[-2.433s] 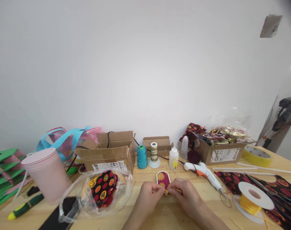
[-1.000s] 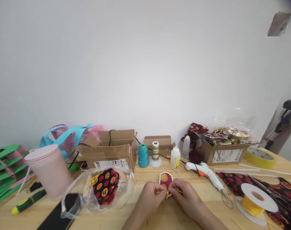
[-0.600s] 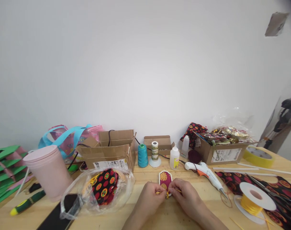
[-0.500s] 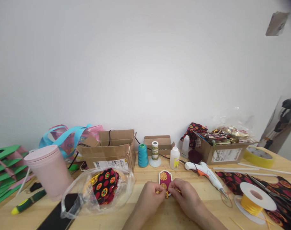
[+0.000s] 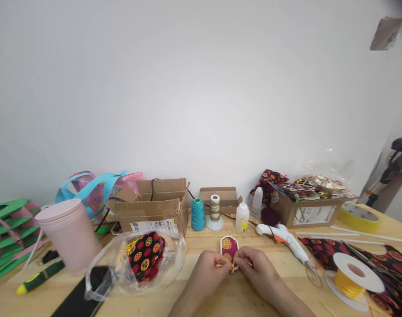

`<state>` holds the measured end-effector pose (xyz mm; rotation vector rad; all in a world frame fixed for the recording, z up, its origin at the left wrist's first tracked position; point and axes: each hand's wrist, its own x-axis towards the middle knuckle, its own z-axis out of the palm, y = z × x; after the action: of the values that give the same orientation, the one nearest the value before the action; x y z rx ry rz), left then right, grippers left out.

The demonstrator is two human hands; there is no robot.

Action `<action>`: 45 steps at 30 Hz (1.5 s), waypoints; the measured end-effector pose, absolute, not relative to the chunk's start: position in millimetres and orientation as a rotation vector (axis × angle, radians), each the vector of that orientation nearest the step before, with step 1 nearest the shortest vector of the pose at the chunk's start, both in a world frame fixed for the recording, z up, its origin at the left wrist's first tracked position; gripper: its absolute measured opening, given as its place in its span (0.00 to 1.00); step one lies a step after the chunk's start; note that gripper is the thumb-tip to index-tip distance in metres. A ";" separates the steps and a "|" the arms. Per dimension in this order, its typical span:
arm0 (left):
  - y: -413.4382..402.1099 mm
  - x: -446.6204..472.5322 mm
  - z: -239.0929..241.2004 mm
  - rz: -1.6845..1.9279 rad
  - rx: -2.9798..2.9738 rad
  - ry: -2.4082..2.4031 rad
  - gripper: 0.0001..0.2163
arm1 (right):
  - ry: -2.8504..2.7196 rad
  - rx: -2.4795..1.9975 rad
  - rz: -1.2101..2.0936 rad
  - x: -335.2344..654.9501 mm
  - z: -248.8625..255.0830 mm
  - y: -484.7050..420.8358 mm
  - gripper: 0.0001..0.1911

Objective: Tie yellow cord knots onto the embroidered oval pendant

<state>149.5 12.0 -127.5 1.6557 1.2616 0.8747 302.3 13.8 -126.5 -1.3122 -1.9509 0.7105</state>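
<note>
A small maroon fabric piece [image 5: 229, 247] with gold motifs and a white edge lies on the wooden table, its lower end between my two hands. Yellow cord [image 5: 233, 266] is gathered at that lower end. My left hand [image 5: 213, 269] pinches one side of the cord, fingers closed. From the other side, my right hand [image 5: 253, 265] pinches the cord too, and a short yellow end pokes out by its fingers. The fingertips nearly meet and hide part of the cord. Beyond the piece stand a glue bottle [image 5: 242, 218] and a teal thread cone [image 5: 198, 215].
To the right are a white glue gun [image 5: 288, 243], a yellow cord spool [image 5: 357, 275] and scissors on patterned cloth [image 5: 316, 251]. Left lie a plastic bag [image 5: 174, 255] with patterned pouches, a phone [image 5: 85, 293] and a pink cup [image 5: 68, 235]. Cardboard boxes [image 5: 154, 204] line the wall.
My fingertips have shifted slightly at the cord, which now looks drawn in closer at the lower end. The whole view has moved a little; the other things stay in place.
</note>
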 end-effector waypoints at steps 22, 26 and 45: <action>13.4 151.1 -129.7 0.873 1.669 1.298 0.11 | -2.012 -1.329 0.662 299.4 -133.0 12.8 0.09; 13.6 151.5 -130.3 0.853 1.674 1.335 0.11 | -2.017 -1.324 0.670 301.1 -132.6 12.1 0.09; 8.8 149.0 -127.6 0.840 1.720 1.326 0.08 | -2.003 -1.298 0.735 302.3 -130.4 11.0 0.09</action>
<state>149.0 8.8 -127.6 1.7198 1.3258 0.8398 302.3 11.0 -130.4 -1.2983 -2.0030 0.7348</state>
